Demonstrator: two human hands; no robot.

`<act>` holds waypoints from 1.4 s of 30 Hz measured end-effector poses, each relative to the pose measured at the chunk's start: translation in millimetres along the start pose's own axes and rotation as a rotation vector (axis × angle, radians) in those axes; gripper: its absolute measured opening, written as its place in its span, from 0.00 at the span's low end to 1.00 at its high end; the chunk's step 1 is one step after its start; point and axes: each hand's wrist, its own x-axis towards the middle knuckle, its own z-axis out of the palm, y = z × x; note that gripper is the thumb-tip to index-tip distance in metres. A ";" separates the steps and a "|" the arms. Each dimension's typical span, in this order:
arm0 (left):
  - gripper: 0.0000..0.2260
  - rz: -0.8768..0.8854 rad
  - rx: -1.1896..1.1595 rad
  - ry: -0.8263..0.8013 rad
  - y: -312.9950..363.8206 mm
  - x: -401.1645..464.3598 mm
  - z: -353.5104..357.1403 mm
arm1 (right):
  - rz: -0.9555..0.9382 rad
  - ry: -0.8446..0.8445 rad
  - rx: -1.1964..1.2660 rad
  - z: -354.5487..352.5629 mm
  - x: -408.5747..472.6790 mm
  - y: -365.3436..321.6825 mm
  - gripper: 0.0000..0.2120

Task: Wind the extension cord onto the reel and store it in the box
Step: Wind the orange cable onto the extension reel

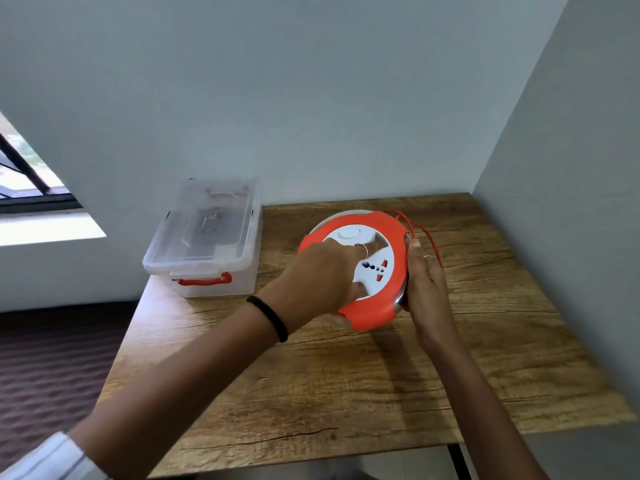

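A round extension cord reel [381,306], orange with a white socket face, is held tilted just above the wooden table [346,386]. My left hand [322,275] lies over its face, fingers hooked into the white centre. My right hand [427,289] grips the reel's right rim. A thin orange cord [433,242] loops out from the reel's far right edge past my right fingers. The clear plastic box [204,251] with orange latches stands at the table's far left corner, its lid on.
Walls close in behind the table and along its right side. To the left the table edge drops to a dark carpeted floor [52,368], with a window [27,174] above it.
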 end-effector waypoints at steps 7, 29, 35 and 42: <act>0.28 0.288 0.306 -0.176 -16.0 0.8 -18.6 | 0.091 -0.125 0.055 -2.2 5.1 0.6 0.19; 0.25 -0.124 0.019 0.164 -30.5 19.5 -5.0 | 0.089 0.087 0.055 13.4 38.9 1.3 0.26; 0.25 -0.229 -0.088 0.090 -15.0 17.0 3.9 | 0.067 0.115 0.111 19.5 37.7 4.7 0.24; 0.26 -0.321 -0.537 -0.042 -21.0 37.1 0.2 | 0.022 0.097 0.068 28.2 37.2 7.0 0.24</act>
